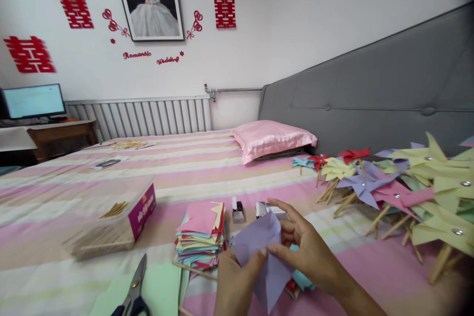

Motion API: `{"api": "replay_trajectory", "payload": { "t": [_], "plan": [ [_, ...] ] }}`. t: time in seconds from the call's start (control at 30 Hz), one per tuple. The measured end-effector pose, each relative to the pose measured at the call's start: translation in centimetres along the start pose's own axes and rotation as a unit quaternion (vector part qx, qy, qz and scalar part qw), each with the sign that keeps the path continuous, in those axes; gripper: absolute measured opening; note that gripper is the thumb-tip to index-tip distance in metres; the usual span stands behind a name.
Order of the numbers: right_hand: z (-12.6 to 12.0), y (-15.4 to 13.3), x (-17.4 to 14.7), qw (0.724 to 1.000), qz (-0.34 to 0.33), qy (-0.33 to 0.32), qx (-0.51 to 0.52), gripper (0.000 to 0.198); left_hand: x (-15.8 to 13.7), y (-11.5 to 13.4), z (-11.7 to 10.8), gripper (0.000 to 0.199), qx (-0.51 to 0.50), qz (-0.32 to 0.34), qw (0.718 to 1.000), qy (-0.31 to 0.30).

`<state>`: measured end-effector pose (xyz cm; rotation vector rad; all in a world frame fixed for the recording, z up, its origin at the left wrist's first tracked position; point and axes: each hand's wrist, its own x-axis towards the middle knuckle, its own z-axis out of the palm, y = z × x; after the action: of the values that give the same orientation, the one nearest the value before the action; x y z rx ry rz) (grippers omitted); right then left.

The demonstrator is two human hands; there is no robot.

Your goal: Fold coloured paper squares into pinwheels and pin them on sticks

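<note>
Between both hands is a purple paper sheet (255, 237), cut and partly folded toward its middle. My left hand (237, 279) grips its left side, thumb pressed on the paper near the centre. My right hand (301, 242) pinches the right side, its thumb by the centre and its index finger stretched out above the upper corner. Just left of the hands stands a stack of coloured paper pieces (200, 237). Below the paper, partly hidden, lie more coloured scraps (303, 280). A small open box (238, 211) and a second small box (262, 209) sit behind the hands.
Scissors (135, 289) lie on green paper (163, 286) at front left. A clear plastic box (111, 232) with wooden sticks stands behind them. Many finished paper pinwheels (365, 185) on sticks fill the right side. A pink pillow (274, 139) rests by the grey headboard (370, 79).
</note>
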<state>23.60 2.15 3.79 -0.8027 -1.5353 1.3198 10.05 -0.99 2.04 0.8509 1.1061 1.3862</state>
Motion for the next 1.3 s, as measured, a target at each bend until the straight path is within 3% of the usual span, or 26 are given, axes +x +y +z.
{"api": "replay_trajectory", "payload": {
  "t": [0.23, 0.8, 1.07, 1.3],
  "plan": [
    [-0.5, 1.0, 0.3, 1.0, -0.014, -0.013, 0.024, 0.068, 0.4, -0.7, -0.4, 0.031, -0.013, 0.006, 1.0, -0.011],
    [-1.0, 1.3, 0.4, 0.998, 0.042, 0.016, 0.054, 0.053, -0.2, 0.6, 0.1, 0.028, 0.039, 0.018, 0.999, 0.002],
    [-0.9, 1.2, 0.4, 0.999, 0.028, 0.023, 0.024, 0.046, -0.2, 0.1, 0.1, 0.028, -0.021, 0.01, 1.0, -0.003],
    [-0.9, 0.8, 0.4, 0.997, 0.01, 0.079, 0.003, 0.041, 0.2, -0.4, -0.3, 0.027, -0.015, 0.014, 1.0, -0.007]
  ]
}}
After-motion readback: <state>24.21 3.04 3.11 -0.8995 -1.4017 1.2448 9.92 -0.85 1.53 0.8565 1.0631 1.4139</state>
